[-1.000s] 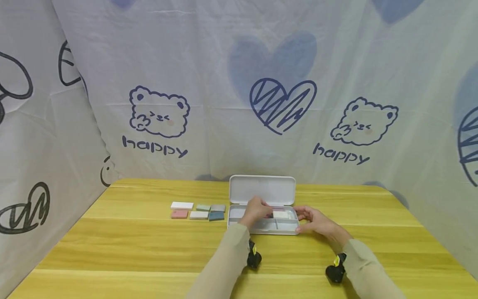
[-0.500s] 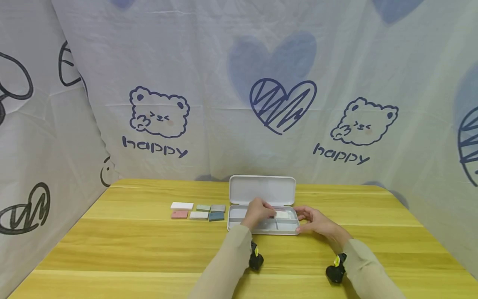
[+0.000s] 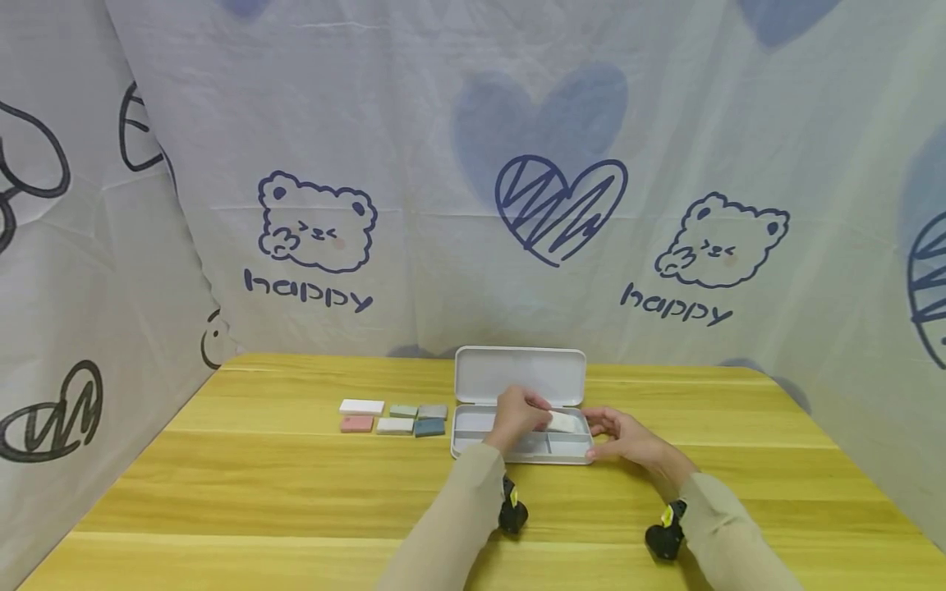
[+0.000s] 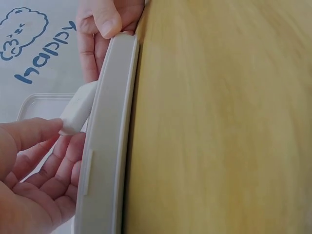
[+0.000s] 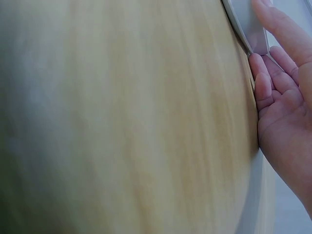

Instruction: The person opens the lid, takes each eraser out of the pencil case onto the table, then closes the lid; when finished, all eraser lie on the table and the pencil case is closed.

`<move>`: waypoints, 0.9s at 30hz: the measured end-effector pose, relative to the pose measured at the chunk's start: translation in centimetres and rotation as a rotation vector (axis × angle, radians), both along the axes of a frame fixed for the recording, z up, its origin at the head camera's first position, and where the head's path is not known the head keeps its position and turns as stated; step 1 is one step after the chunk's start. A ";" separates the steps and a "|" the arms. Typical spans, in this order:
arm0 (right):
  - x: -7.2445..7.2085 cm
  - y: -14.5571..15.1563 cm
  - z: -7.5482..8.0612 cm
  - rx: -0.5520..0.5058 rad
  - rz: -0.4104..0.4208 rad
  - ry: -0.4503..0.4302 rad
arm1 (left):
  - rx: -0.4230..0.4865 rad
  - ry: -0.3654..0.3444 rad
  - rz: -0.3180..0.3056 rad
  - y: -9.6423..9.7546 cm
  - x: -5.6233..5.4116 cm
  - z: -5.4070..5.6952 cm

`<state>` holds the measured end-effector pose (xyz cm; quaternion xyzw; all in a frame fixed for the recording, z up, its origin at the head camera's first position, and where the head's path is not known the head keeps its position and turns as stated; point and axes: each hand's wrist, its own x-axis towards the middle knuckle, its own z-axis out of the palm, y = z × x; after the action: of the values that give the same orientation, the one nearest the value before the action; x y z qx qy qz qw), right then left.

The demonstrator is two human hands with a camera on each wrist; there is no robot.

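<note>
A white case [image 3: 567,447] with an open hinged lid [image 3: 520,376] stands on the table, its inside split into compartments. My left hand [image 3: 517,420] reaches over the case and pinches one end of a white eraser-like block [image 3: 563,422] between thumb and fingers. In the left wrist view the block [image 4: 78,108] slants, its near end raised beside the case wall [image 4: 109,131]. My right hand [image 3: 628,441] grips the right end of the case, thumb at the front corner and fingers behind. The right wrist view shows those fingers [image 5: 273,80] curled at the case end.
Left of the case, several small blocks lie in two rows: a white one [image 3: 361,406], a pink one [image 3: 357,423], a blue one [image 3: 429,428] and others of pale green, grey and off-white. A printed curtain [image 3: 443,246] hangs behind the wooden table [image 3: 244,492].
My left hand has shifted slightly right inside the case. The white block, flat before, is now tilted with its left end at my fingers. My right hand stays at the case end.
</note>
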<state>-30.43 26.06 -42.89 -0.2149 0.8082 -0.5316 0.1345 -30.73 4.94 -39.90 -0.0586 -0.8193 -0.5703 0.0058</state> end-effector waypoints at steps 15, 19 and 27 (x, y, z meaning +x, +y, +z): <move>0.0 -0.1 0.0 -0.004 -0.002 0.000 | 0.052 -0.010 -0.013 -0.9 -0.4 0.6; 0.0 -0.1 0.1 0.002 -0.004 0.000 | 0.067 -0.024 -0.014 -1.5 -0.4 1.1; 0.0 -0.1 0.1 0.007 -0.004 0.007 | 0.075 -0.030 -0.018 -3.4 -0.6 1.8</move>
<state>-30.40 25.95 -42.81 -0.2146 0.8109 -0.5283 0.1313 -31.31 1.58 -38.14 -0.0570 -0.7967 -0.6016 -0.0095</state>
